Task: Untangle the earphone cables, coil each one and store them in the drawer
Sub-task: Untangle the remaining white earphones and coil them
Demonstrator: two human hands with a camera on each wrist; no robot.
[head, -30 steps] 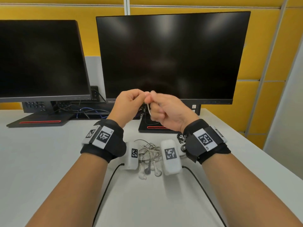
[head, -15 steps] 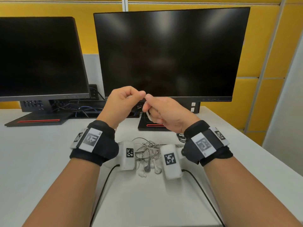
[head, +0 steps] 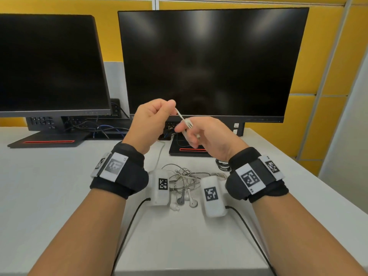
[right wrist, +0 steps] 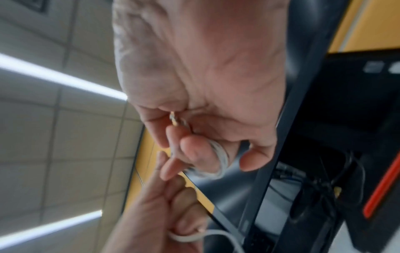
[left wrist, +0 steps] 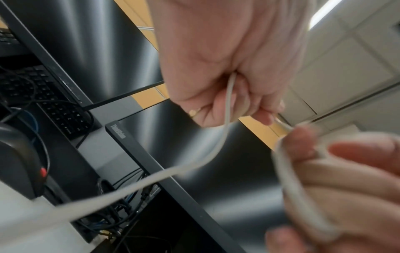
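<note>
Across the back, two dark monitors: the larger one centred, the second off to the left, both on black stands with a red stripe. Beneath them, a white desk running toward the viewer. Above the desk, both forearms raised, each wearing a black wrist strap with a white camera box.

On the desk between the wrists, a tangled pile of earphones, white and grey, buds nearest the viewer, loose loops spreading toward the monitors. Just beside the right wrist, a small black coiled cable.

Left hand lifted in front of the large monitor, fingers curled into a loose fist, thumb and forefinger pinching a white cable. Between the hands, a short taut run of that cable, long axis slanting from upper left at the left hand down and right to the right hand. From the underside of the left fist, the rest of the cable hanging down and trailing toward the desk.

Right fingers curled, several turns of the cable wound round them in a small coil, thumb pressing it in place.
</note>
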